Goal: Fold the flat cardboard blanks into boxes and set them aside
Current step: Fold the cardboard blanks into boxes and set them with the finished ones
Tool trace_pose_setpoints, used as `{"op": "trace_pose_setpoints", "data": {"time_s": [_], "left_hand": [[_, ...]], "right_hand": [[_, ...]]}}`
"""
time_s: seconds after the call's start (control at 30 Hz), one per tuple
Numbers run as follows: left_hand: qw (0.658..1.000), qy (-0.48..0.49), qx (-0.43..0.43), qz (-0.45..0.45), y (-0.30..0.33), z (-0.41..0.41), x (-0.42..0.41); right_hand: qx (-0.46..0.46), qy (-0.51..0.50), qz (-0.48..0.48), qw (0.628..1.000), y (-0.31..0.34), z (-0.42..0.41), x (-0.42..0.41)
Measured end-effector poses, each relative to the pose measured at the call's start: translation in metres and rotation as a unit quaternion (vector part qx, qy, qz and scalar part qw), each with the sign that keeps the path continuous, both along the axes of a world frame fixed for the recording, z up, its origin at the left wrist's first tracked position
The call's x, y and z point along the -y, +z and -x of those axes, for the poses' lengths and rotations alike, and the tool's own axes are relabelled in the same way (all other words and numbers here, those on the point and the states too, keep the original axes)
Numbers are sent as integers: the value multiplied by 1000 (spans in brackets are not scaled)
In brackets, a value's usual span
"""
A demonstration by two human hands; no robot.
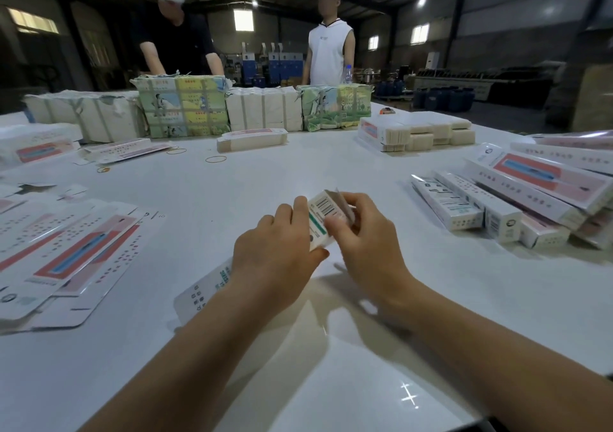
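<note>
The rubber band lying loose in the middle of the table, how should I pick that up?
Pinch the rubber band on its near arc, coming straight down from above. It lies flat on the bare table as an open loop, apart from the blanks, so a fingertip grip on one strand should lift it; sliding a nail under may help.

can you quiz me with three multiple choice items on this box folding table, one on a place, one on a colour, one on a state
1. Where do the finished boxes lie?
A. right of the hands
B. on the floor
C. beside the bottle

2. What colour are the loose rubber bands on the table?
A. blue
B. yellow
C. black

3. How is the box in the hands held?
A. by the left hand alone
B. it lies flat, untouched
C. gripped by both hands

Answers:
1 A, they are piled at the table's right side.
2 B, the thin yellow loops lie on the white top.
3 C, the left hand and right hand both curl fingers round it, its end flap open.
</note>
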State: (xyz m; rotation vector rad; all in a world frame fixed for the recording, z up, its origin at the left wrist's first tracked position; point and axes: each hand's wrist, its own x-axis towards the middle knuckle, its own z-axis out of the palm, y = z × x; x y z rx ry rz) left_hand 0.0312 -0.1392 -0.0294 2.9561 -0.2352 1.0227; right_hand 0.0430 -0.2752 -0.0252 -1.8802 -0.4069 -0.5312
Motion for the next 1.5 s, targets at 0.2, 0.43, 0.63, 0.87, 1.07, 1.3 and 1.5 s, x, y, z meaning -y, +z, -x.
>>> {"op": "trace_pose_setpoints", "data": {"time_s": [0.2, 0.43, 0.63, 0.87, 1.07, 1.3, 1.5], "left_hand": [[998, 11, 36, -43, 1, 4, 0], [996, 32, 45, -72, -1, 5, -2], [995, 31, 41, -85, 5, 8, -3], [993, -22, 78, -83, 11, 13, -5], [989, -11, 89, -117, 11, 11, -5], [990, 23, 85, -106, 12, 10, -1], [988, 59, 85, -112, 11, 14, 4]], "right_hand": [[86, -30, 103, 991, -3, 5, -4], [-204, 128, -258, 936, 13, -7, 4], [-227, 126, -286, 922, 12, -10, 7], [-209, 124, -305, 921, 18, -3, 10], [-187, 97, -263, 942, 19, 0, 7], [-38, 12, -18, 999, 11, 3, 3], [55, -18, 124, 991, 7, 4, 4]]}}
